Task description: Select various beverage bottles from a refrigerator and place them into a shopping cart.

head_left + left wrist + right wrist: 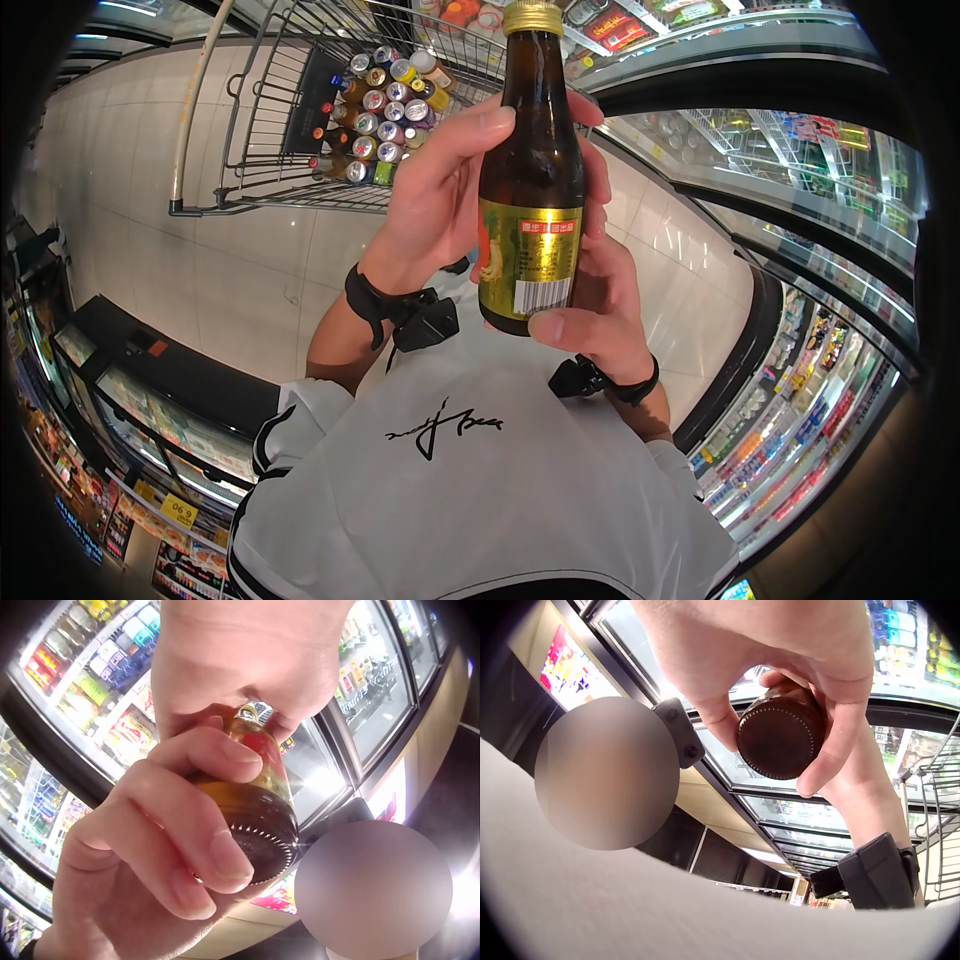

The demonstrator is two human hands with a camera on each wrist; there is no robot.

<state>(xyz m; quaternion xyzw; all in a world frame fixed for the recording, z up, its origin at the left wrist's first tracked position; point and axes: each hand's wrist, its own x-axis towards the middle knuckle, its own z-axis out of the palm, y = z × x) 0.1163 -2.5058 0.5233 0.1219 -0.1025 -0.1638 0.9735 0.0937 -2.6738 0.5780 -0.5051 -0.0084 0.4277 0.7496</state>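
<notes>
A brown glass bottle point(532, 165) with a gold cap point(533, 17) stands cap-up in front of the person's chest. Its gold-green label point(543, 245) faces the head camera, showing small print and a barcode. The left hand point(435, 180) grips the bottle's upper side, thumb along the shoulder. Lower down, the right hand point(605, 300) holds it with the thumb near the base edge. Seen from below in the right wrist view, the round dark base point(778, 742) has a ridged rim, with fingers on both sides. Part of the left hand is hidden behind the bottle.
A metal shopping cart point(262, 150) stands ahead on the left, holding several cans point(392, 110) and bottles. Glass-fronted refrigerated cases point(760, 150) line the front and right. Another display case point(150, 400) stands at the left, on a pale tiled floor point(130, 190).
</notes>
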